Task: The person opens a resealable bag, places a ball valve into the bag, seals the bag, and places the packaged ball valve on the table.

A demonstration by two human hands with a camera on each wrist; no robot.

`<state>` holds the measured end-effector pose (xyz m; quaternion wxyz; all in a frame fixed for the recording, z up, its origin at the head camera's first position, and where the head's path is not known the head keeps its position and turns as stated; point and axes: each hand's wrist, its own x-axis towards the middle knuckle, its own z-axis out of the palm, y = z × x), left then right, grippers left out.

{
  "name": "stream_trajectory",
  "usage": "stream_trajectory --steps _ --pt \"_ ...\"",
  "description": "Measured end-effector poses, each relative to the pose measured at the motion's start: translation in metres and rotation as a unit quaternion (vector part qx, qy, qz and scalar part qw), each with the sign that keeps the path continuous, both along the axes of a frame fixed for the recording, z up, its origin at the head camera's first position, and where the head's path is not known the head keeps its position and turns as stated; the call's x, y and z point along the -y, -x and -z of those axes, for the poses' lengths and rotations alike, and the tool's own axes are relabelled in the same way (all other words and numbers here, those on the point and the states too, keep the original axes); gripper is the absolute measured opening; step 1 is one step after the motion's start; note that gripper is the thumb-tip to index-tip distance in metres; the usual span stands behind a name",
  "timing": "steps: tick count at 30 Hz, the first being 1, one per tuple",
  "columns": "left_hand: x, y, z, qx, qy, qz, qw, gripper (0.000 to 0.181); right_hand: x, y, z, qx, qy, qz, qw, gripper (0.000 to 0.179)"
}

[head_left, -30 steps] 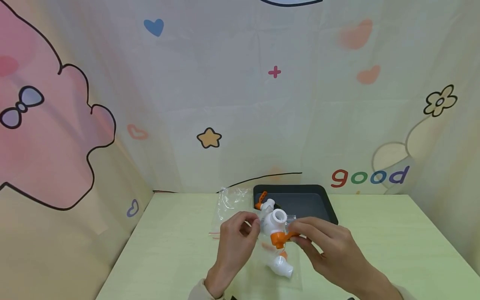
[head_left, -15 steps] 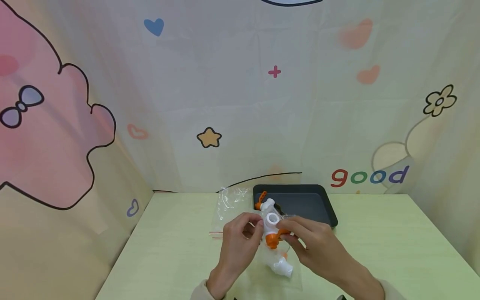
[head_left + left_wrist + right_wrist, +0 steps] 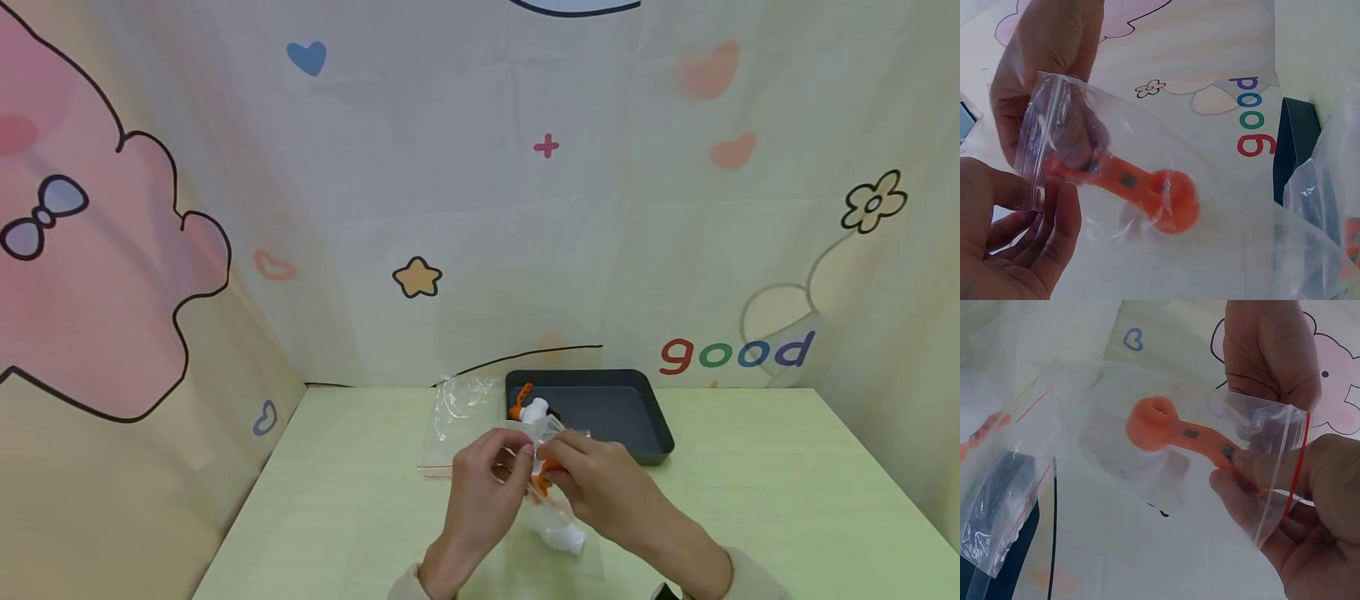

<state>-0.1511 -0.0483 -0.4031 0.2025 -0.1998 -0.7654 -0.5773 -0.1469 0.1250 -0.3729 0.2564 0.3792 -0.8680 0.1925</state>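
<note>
Your left grip [image 3: 483, 487] pinches the bag [image 3: 1125, 122] at its mouth [image 3: 1284, 433] and your right grip [image 3: 609, 492] holds the valve [image 3: 1149, 429] by its handle [image 3: 1200, 437] inside, so insertion appears nearly complete, with release and sealing outstanding; another valve [image 3: 562, 537] lies, apparently bagged, on the surface [image 3: 352, 508].

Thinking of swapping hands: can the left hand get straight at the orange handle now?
Likely not directly: the left hand pinches the clear bag, whose film covers the orange handle.
</note>
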Motion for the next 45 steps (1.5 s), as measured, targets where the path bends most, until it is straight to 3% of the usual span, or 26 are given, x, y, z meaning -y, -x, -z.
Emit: stream_trajectory --steps 8,13,18,27,32,37,40,45 --pt "0.000 -0.001 -0.001 0.025 -0.031 0.009 0.9992 0.009 0.009 0.009 -0.002 0.069 -0.038 0.022 0.9967 0.019" --pt "0.002 -0.002 -0.003 0.026 -0.043 -0.004 0.9988 0.008 0.014 0.016 0.002 0.105 -0.050 0.028 0.9928 0.016" --pt "0.003 -0.003 -0.005 0.032 -0.064 0.008 0.9974 0.004 0.016 0.019 0.006 0.127 -0.054 0.028 0.9901 0.016" --pt "0.006 0.001 -0.002 0.054 -0.116 0.006 0.9918 0.006 0.010 0.016 0.000 0.087 -0.002 -0.018 0.9960 0.019" --pt "0.007 0.002 -0.004 0.072 -0.151 -0.011 0.9858 0.005 0.004 0.010 -0.004 0.005 0.048 -0.009 0.9988 0.017" --pt "0.008 0.002 -0.005 0.066 -0.172 -0.027 0.9826 0.006 0.000 0.002 -0.007 -0.070 0.099 0.032 0.9921 0.017" --pt "0.008 0.002 -0.004 0.066 -0.184 -0.034 0.9802 0.006 -0.002 -0.002 -0.005 -0.069 0.114 0.061 0.9892 0.015" --pt "0.009 0.002 -0.003 0.062 -0.210 -0.033 0.9752 0.007 -0.002 -0.004 0.006 -0.033 0.108 0.105 0.9881 0.016"
